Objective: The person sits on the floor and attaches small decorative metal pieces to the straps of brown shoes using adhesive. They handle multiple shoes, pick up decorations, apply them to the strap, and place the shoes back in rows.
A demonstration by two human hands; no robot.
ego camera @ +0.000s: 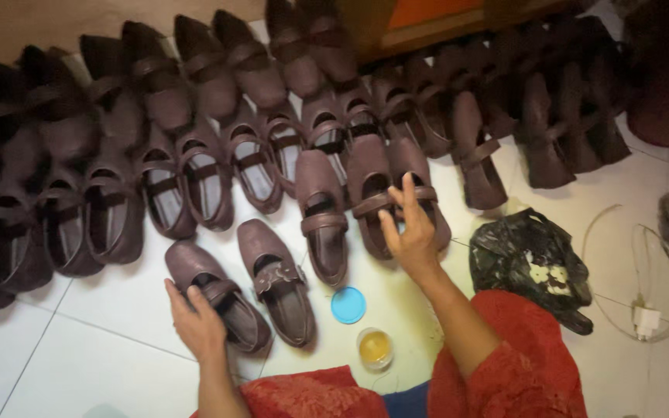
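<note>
On the white tiled floor (102,340), a dark brown leather strap shoe (222,298) is touched at its heel side by the left hand (197,325), grip loose, fingers resting rather than closed. A blue round lid (348,305) and small open jar of yellow glue (374,347) are kept close. The right hand (410,232) is spread open over another brown strap shoe (396,193) in the row, nothing clasped.

White tiled floor (102,340) carries brown shoes (195,178), blue lid (348,305), black bag (528,259).

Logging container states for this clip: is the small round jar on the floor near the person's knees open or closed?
Open. The small jar stands upright with yellowish contents showing from above, and its blue lid lies apart on the white tiled floor just beside it.
</note>
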